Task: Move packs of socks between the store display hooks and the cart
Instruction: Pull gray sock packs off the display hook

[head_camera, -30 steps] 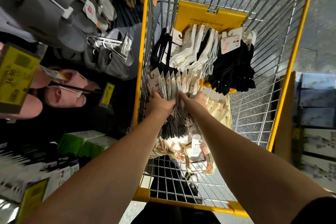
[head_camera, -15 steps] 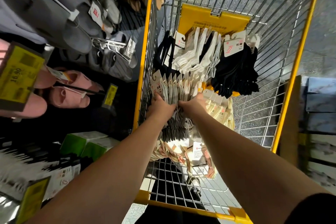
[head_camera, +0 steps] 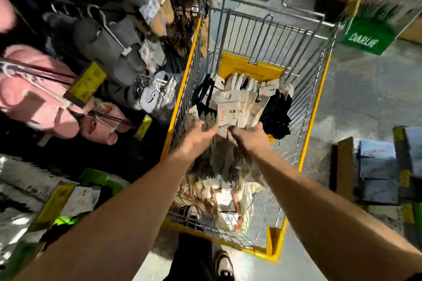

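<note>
A bundle of grey sock packs with pale cardboard header cards point(head_camera: 230, 109) is held above the middle of the yellow-framed wire shopping cart point(head_camera: 306, 134), cards upward and fanned, grey socks hanging below between the forearms. The left hand point(head_camera: 196, 138) clasps the bundle's left side, its grip curled round the packs just beneath the cards; the right hand point(head_camera: 250, 137) grips the right side likewise, fingers wrapped into the stack. The front card bears a red sock-outline logo and printed characters too small and blurred to read with certainty. Beneath the bundle, on the cart floor, lie beige and cream sock packs point(head_camera: 219, 196); beyond it, against the yellow plastic panel point(head_camera: 249, 68) at the far end, stand white sock packs point(head_camera: 237, 81) and, to the right, black sock packs point(head_camera: 277, 114) with a similar card. Left of the cart, display hooks carry pink slippers point(head_camera: 38, 98) and grey slippers point(head_camera: 107, 48), with yellow price tags point(head_camera: 85, 83) whose figures are blurred. At upper right a green sign point(head_camera: 365, 40) reads "DARLIE".
</note>
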Demonstrator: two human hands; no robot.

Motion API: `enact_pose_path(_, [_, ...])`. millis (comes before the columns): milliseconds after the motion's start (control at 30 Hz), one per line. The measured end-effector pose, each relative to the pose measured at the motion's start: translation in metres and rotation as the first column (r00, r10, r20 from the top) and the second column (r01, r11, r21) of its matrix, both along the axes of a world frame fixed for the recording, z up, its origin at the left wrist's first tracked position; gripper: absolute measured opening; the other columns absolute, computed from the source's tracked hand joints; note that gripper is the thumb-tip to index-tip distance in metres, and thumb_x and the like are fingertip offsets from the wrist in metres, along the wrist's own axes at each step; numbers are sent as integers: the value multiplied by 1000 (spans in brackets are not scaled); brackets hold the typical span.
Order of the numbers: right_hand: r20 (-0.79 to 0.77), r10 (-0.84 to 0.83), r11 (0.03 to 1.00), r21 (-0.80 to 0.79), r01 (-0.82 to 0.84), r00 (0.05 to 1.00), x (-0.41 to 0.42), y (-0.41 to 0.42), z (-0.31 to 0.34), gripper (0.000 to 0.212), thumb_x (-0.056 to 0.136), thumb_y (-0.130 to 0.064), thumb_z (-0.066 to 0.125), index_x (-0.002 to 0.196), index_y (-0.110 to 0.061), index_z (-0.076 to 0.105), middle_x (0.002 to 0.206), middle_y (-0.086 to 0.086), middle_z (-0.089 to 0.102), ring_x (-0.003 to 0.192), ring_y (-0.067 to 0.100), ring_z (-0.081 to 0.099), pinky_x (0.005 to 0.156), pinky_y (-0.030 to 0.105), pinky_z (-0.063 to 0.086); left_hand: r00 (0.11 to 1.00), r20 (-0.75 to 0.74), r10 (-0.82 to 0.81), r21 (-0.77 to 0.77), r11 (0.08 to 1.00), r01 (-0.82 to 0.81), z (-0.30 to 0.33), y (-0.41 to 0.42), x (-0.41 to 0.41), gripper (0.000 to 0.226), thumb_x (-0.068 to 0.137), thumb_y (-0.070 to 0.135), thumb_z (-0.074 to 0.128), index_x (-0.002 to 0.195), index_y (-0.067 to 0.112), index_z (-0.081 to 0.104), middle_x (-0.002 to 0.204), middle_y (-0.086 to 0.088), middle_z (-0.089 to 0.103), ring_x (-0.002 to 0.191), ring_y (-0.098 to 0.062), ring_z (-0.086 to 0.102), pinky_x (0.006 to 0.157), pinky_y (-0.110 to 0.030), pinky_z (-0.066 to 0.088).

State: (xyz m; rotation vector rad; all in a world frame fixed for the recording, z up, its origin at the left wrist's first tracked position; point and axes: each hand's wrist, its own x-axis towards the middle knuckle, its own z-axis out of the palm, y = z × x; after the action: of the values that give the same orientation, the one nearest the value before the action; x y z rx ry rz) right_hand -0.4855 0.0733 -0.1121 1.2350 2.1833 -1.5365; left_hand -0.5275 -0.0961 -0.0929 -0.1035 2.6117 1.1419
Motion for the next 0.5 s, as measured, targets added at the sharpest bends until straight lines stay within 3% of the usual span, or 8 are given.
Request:
enact_pose_path(67, [-107, 34, 999, -30, -37, 994, 10, 6, 22, 71, 67, -49, 80, 119, -7, 56, 79, -1, 68, 61, 13, 60, 57, 28, 46, 977, 209, -36, 97, 995, 16, 28, 2, 14, 76, 97, 54, 55, 158, 18, 26, 150, -5, 50, 134, -21, 51, 107, -32, 40])
enact_pose_path(133, [-212, 103, 993, -35, -112, 972, 22, 10, 52, 52, 69, -36, 79, 116, -15, 68, 78, -9, 70, 60, 6, 57, 59, 25, 44, 932, 350, -95, 225, 974, 14, 50, 1, 28, 78, 93, 63, 56, 157, 28, 27, 158, -2, 39, 137, -24, 45, 111, -38, 36])
enact_pose_path(200, [-300, 157, 980, -72, -186, 941, 36, 8, 89, 37, 76, -25, 76, 112, -22, 68, 73, -17, 68, 64, 3, 57, 63, 24, 45, 943, 319, -98, 337, 941, -16, 76, -4, 41, 86, 85, 70, 61, 155, 31, 28, 157, -2, 40, 134, -25, 48, 110, -40, 38])
enact_pose_path(267, [-384, 256, 951, -65, -302, 887, 52, -1, 135, 51, 76, -27, 76, 125, -24, 63, 101, -16, 73, 91, 10, 67, 87, 31, 52, 966, 245, -79, 451, 891, -41, 99, -5, 54, 103, 67, 74, 71, 151, 28, 35, 152, -4, 47, 131, -25, 52, 112, -40, 40])
enact_pose_path(300, [-419, 301, 936, -44, -350, 857, 59, -6, 157, 54, 79, -25, 75, 131, -22, 60, 117, -12, 69, 106, 12, 64, 97, 30, 48, 976, 208, -59, 514, 856, -58, 110, -7, 61, 105, 61, 70, 76, 148, 24, 41, 147, -5, 53, 126, -23, 57, 111, -40, 43])
enact_pose_path(367, [-478, 373, 905, 2, -424, 795, 74, -15, 196, 42, 90, -11, 69, 130, -20, 57, 125, -8, 62, 112, 11, 58, 91, 18, 46, 988, 153, -25, 616, 784, -76, 140, -11, 78, 80, 74, 46, 83, 140, 13, 51, 141, -9, 58, 117, -18, 61, 101, -29, 50])
enact_pose_path(433, [-532, 439, 864, 30, -502, 724, 89, -27, 230, 34, 92, -7, 66, 121, -23, 58, 122, -9, 65, 110, 8, 61, 80, 8, 46, 996, 91, -6, 674, 737, -57, 172, -19, 98, 50, 95, 12, 67, 141, 2, 49, 140, -9, 55, 114, -13, 56, 86, -14, 49])
enact_pose_path(500, [-579, 489, 817, 40, -576, 653, 106, -44, 263, 31, 93, -4, 65, 118, -23, 59, 106, -14, 67, 96, -6, 66, 70, 4, 45, 1000, -8, 4, 682, 731, 2, 207, -35, 123, 46, 99, -3, 53, 143, -5, 43, 142, -21, 50, 108, -9, 60, 86, -10, 42])
